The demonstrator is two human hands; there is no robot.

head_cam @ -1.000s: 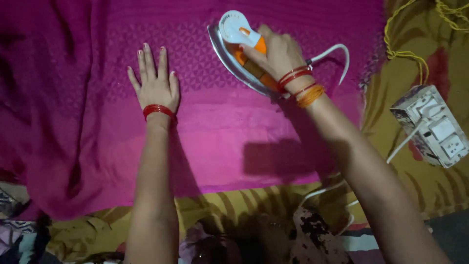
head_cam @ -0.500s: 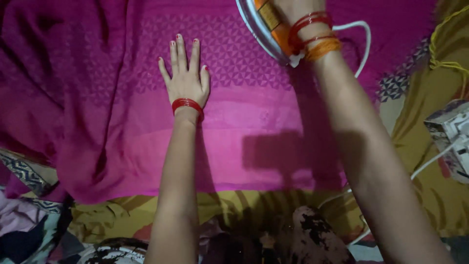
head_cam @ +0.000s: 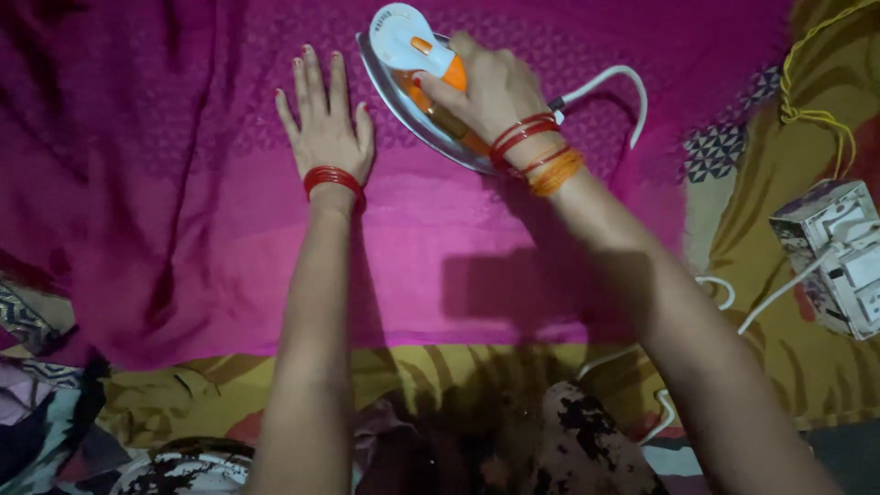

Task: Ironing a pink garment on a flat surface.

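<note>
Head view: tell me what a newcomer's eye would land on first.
The bright magenta cloth fills most of the frame, spread flat. On it, up top, the right hand grips a white and orange iron by its handle, while the left hand lies flat on the cloth just beside it. At the right edge, a white socket box sits on yellow fabric.

Your iron is white and orange; the sari cloth is magenta with a faint geometric weave; your bangles are red.
</note>
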